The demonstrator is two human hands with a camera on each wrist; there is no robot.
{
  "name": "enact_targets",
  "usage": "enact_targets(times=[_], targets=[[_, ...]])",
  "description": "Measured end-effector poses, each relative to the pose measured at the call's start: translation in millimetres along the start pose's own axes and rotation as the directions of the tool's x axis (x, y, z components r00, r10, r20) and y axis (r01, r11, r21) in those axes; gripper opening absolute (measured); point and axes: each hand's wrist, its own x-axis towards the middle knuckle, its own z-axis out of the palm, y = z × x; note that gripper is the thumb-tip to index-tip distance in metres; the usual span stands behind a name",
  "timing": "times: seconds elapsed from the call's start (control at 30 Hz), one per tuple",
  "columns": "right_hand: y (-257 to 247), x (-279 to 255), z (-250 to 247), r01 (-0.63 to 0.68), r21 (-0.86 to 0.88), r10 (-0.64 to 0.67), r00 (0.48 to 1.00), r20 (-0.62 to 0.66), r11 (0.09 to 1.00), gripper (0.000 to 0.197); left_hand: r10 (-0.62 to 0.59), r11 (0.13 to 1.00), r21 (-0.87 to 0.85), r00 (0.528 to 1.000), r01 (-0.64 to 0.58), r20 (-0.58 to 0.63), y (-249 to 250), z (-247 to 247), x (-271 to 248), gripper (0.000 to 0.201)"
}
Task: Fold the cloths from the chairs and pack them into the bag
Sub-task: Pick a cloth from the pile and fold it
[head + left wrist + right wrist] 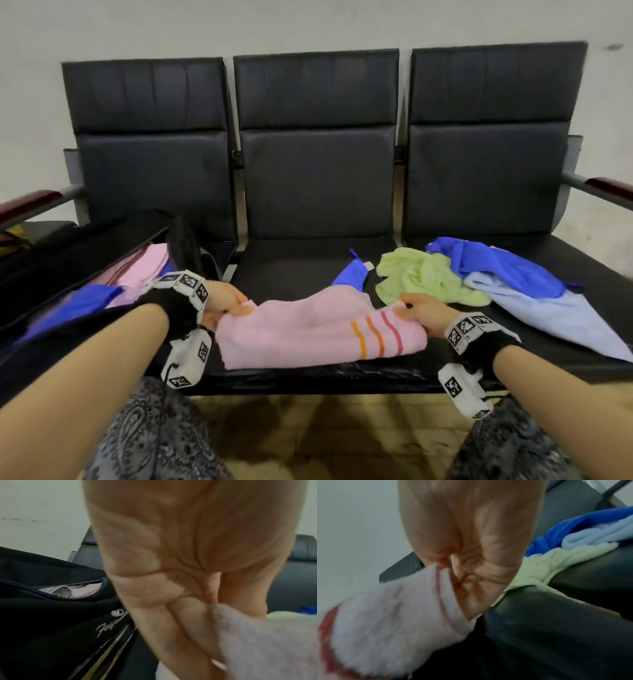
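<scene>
The pink towel [308,329] is stretched left to right across the middle seat [294,263], pinched at its ends by the left hand [222,301] and right hand [424,308].

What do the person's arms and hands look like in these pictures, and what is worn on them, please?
Both forearms are bare, with no sleeves. Each wrist carries a black strap fitted with white blocks printed with black square marker codes. The left hand has a thin black cable running along its lower block; the right hand wears a matching set. No gloves or rings show.
</scene>
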Motion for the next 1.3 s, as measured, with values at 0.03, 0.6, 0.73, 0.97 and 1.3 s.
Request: enact_targets(times=[0.03,0.6,0.73,0.97,1.3], targets=[[4.4,-1.9,3.4,-0.029,-0.06,0.033,0.998,0.06,0.998,0.014,-0.048,0.998,0.048,0.998,0.046,0.048,-6.8,1.5,6.7,0.016],[-123.4,43.4,-57.8,0.392,0.009,-0.353,0.837,-0.418,0.92,0.03,0.383,0.878,0.245,0.299,-0.41,-0.874,85.7,-71.6,-7.3,0.025],[-159.5,46.6,-75.2,0.545,0.226,-0.392,0.782,-0.485,0.807,0.014,0.344,0.473,-0.07,0.257,-0.878,-0.903,118.9,-78.6,-23.5,0.03],[-147.3,2.2,-65.8,0.623,0.281,-0.371,0.706,-0.603,0.73,0.018,0.459,0.599,0.102,0.236,-0.795,-0.857,96.6,-70.3,-50.8,0.03],[-21.0,-4.4,-42.2,0.119,0.067,-0.116,0.992,-0.044,0.991,0.012,0.053,0.994,-0.086,0.983,-0.069,-0.177,42.8,-9.2,-64.3,0.016]])
